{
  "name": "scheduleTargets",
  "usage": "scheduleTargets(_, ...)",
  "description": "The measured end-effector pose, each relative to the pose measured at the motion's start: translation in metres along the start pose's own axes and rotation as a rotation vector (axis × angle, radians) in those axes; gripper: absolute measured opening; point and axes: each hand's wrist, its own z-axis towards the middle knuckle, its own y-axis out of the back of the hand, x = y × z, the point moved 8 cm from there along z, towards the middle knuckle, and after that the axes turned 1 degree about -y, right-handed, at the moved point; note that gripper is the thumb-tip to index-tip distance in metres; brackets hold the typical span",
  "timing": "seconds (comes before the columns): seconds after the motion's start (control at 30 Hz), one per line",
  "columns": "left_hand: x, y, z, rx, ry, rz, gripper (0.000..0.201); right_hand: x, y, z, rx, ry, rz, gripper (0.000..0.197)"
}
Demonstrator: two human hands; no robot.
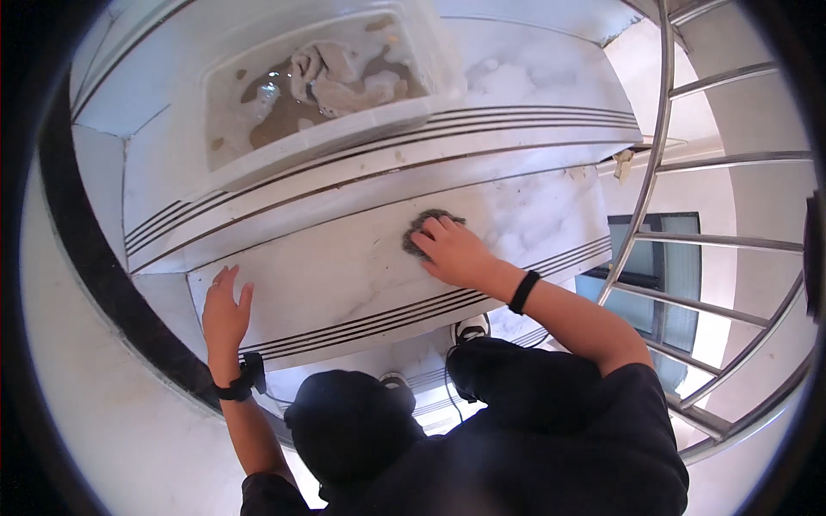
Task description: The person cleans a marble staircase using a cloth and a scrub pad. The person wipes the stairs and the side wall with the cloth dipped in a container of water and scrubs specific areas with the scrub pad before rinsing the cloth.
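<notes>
My right hand (462, 254) presses a dark grey scouring pad (412, 243) against the white marble-look stair tread (318, 279). Its fingers curl over the pad and hide most of it. Toward the tread's left end, my left hand (225, 314) hovers or rests with fingers stretched and nothing in it; whether it touches the stone, I cannot tell. Small dark specks lie on the tread a little left of the pad.
On the step above stands a translucent plastic tub (344, 129) of murky, foamy water with a soaked pale cloth (340, 86) in it. Metal railing bars (658, 172) curve along the right side. A dark-edged wall (86, 232) bounds the left. My shoe (471, 328) is below the tread.
</notes>
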Motion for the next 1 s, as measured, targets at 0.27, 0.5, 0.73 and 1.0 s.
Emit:
scheduleTargets(0.27, -0.077, 0.128, 0.022, -0.318, -0.063, -0.284, 0.015, 0.073, 0.193, 0.065, -0.322, 0.173, 0.040, 0.019)
scheduleTargets(0.5, -0.173, 0.209, 0.052, -0.787, -0.502, -0.289, 0.007, 0.031, 0.222, 0.195, -0.192, -0.106, 0.040, 0.024)
scheduleTargets(0.73, -0.210, 0.171, 0.116, -0.223, -0.452, -0.512, 0.015, -0.008, 0.175, 0.214, 0.229, -0.234, 0.205, 0.038)
scheduleTargets(1.0, -0.234, 0.163, 0.143, -0.130, -0.616, -0.471, 0.062, 0.000, 0.228, 0.218, -0.056, -0.320, 0.688, 0.023)
